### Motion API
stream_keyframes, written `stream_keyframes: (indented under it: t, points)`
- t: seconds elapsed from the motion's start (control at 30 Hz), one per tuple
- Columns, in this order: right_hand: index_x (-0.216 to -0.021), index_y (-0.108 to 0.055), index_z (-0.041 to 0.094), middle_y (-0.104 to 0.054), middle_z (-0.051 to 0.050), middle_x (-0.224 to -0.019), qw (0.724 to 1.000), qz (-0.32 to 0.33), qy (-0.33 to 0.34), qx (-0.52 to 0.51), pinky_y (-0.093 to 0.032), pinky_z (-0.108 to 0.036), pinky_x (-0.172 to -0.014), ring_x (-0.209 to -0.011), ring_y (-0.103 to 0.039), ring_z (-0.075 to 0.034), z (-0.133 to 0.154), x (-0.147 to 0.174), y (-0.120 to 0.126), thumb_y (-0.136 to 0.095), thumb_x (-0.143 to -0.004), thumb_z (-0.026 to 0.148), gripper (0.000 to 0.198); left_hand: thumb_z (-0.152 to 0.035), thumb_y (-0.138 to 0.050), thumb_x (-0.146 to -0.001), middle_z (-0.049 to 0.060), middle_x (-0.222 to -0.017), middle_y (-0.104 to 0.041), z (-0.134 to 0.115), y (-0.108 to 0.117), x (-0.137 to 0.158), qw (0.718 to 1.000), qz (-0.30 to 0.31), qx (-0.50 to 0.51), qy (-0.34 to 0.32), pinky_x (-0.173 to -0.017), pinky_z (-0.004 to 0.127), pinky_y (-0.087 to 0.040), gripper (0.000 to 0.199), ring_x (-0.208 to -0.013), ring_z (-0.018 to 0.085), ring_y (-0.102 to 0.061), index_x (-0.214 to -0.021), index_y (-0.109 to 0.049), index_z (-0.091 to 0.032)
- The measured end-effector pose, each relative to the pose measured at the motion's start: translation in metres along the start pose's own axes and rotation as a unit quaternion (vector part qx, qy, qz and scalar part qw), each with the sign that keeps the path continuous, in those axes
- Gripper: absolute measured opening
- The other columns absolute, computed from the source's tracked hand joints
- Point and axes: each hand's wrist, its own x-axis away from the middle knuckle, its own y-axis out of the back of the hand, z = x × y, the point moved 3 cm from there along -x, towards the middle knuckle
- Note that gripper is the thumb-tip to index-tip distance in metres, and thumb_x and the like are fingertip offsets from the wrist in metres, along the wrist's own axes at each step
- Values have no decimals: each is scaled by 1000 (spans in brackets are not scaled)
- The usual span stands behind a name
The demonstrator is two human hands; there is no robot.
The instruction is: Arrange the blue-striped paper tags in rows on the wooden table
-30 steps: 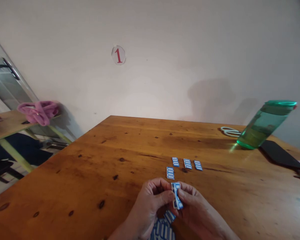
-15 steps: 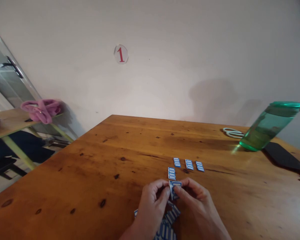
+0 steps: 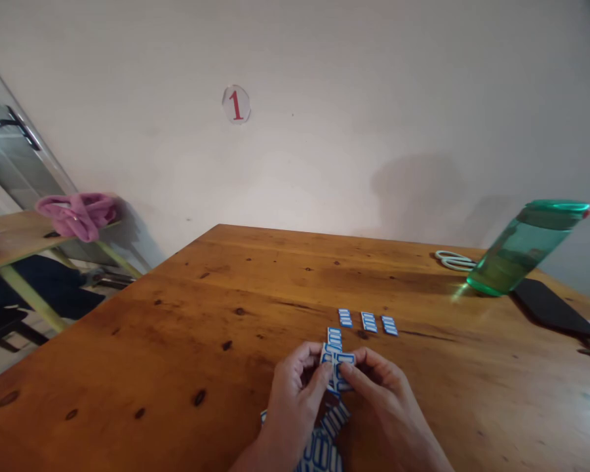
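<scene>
Close together above the table (image 3: pixel 142 341), my left hand (image 3: pixel 295 396) and my right hand (image 3: pixel 381 400) pinch small flat blue-and-white patterned pieces, like little cards. The left thumb and fingers grip a card on the left (image 3: pixel 327 355), and the right thumb presses on a card on the right (image 3: pixel 347 362). The two overlap or adjoin; whether they are joined I cannot tell. Just beyond the fingers lies one similar piece (image 3: pixel 334 336). Farther off, three more (image 3: pixel 368 322) lie in a row. Below my hands is a pile of them (image 3: pixel 319 452), partly hidden by my left hand.
To the right stands a green bottle (image 3: pixel 528 249), with a pale coiled cable (image 3: pixel 453 261) beside it and a dark flat object (image 3: pixel 553 308) nearby. At left, pink fabric (image 3: pixel 78 215) lies on another table (image 3: pixel 10 242). A wall (image 3: pixel 324 164) rises behind.
The cards between my hands have spread apart, so a wider piece now shows at the left fingers. My left hand has shifted slightly up and left. The view has moved a little.
</scene>
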Motion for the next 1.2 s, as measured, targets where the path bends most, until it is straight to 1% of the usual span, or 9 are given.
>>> stream_keyframes:
  t: [0.1, 0.2, 0.27, 0.47, 0.6, 0.77, 0.9, 1.07, 1.2]
  points:
    - [-61, -59, 15, -60, 1, -58, 1000, 11, -1, -9, -38, -22, -53, -55, -49, -11, 0, 1, 1, -73, -62, 34, 23, -34, -61, -70, 2, -61, -62, 6, 2, -3, 1000, 1, 10, 21, -50, 20, -46, 20, -55, 12, -54, -69, -61, -13]
    - [-65, -59, 16, -59, 1, -59, 999, 11, -14, -42, -38, -22, -51, -53, -50, -10, -5, 1, 1, -70, -67, 32, 19, -36, -64, -68, 1, -58, -61, 14, 4, -4, 998, -11, 34, 55, -48, 22, -45, 23, -49, 11, -52, -67, -61, -13]
    - [-66, -59, 16, -59, 2, -59, 998, 15, -23, -63, -38, -21, -51, -53, -50, -10, -7, 0, 0, -70, -67, 31, 18, -36, -65, -67, 0, -57, -61, 16, 5, -4, 997, -18, 47, 65, -47, 22, -45, 23, -47, 10, -51, -66, -60, -13]
    - [-65, -62, 15, -61, 0, -64, 998, 38, -3, -45, -43, -23, -56, -59, -52, -11, -4, 0, -3, -72, -65, 31, 19, -33, -70, -61, -3, -51, -56, 14, 6, -5, 997, -39, 39, 54, -50, 20, -43, 24, -48, 8, -48, -57, -56, -13]
    - [-63, -61, 15, -60, 0, -62, 998, 37, -10, -52, -43, -22, -53, -56, -51, -11, -8, -3, -1, -73, -62, 33, 22, -36, -69, -61, -3, -51, -55, 16, 6, -5, 998, -29, 33, 50, -48, 21, -44, 27, -47, 9, -48, -56, -54, -14]
    - [-62, -61, 15, -60, 0, -61, 998, 38, 1, -45, -43, -22, -52, -56, -50, -11, -10, -5, 0, -75, -60, 35, 24, -37, -70, -61, -3, -49, -52, 18, 5, -4, 999, -37, 9, 37, -47, 20, -44, 30, -46, 9, -47, -55, -51, -15]
    - [-61, -61, 15, -57, 1, -58, 998, 38, -2, -51, -42, -20, -48, -54, -48, -10, -6, -3, -2, -74, -60, 36, 25, -43, -67, -63, -2, -53, -55, 19, 2, -3, 998, -6, 30, 47, -43, 21, -44, 31, -44, 10, -50, -62, -53, -15]
    - [-64, -61, 15, -55, 3, -56, 996, 30, -42, -73, -40, -18, -46, -48, -46, -7, -6, -2, -2, -74, -61, 36, 25, -45, -57, -73, 0, -60, -60, 17, -2, 0, 996, 34, 64, 58, -45, 22, -46, 29, -44, 10, -54, -74, -54, -16]
    - [-62, -61, 14, -55, 2, -54, 998, 24, -17, -64, -40, -18, -45, -48, -46, -8, -5, -4, -1, -73, -61, 37, 26, -45, -57, -73, -1, -59, -61, 13, -4, 1, 994, 39, 82, 54, -44, 22, -45, 29, -42, 11, -55, -82, -51, -18]
